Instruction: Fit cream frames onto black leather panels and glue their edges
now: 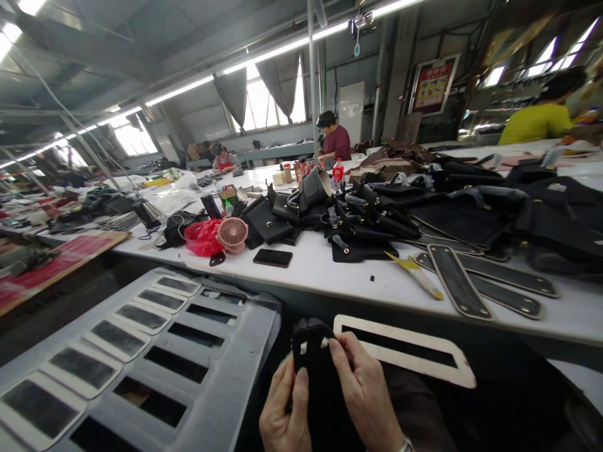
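A black bag-like piece [325, 389] is held up between my two hands, below the table's front edge. Two small whitish tabs show near its top. My left hand [286, 402] grips its left side, thumb on the near face. On the other side, my right hand [360, 386] pinches the edge close to the right-hand tab. Just beyond my right hand lies a cream strip with a black centre [405, 345]. How far the black piece reaches downward is lost in the dark.
A grey slotted crate [211, 383] with several dark, pale-edged panels [117, 339] stands at left. The white table [226, 269] holds a phone [272, 258], a pink fan [232, 235], a yellow-handled tool [414, 275], black straps [459, 282] and black bag pieces [268, 220]. Co-workers [336, 138] sit beyond.
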The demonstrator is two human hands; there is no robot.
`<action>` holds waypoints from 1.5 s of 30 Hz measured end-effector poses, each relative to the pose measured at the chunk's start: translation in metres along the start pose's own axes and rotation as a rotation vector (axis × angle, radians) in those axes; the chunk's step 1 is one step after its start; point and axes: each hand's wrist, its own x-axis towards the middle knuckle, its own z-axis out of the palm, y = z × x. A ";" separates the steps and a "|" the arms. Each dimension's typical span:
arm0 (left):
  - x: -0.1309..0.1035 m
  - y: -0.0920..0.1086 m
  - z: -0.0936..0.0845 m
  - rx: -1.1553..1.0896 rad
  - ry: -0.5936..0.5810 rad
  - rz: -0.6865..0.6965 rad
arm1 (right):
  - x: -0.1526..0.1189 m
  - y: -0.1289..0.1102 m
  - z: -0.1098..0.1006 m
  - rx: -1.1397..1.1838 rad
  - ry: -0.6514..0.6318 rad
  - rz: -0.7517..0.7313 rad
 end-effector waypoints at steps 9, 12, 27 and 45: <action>-0.012 0.004 0.006 0.002 0.012 0.005 | 0.003 0.010 0.000 0.094 0.006 0.131; -0.012 -0.003 0.005 -0.014 0.031 -0.073 | 0.000 0.011 0.005 0.063 0.013 0.113; 0.014 -0.016 -0.005 -0.162 -0.034 -0.363 | -0.014 -0.003 0.011 0.049 -0.120 0.093; 0.021 0.014 0.005 -0.204 -0.181 -0.225 | 0.027 -0.009 -0.015 0.089 -0.355 0.111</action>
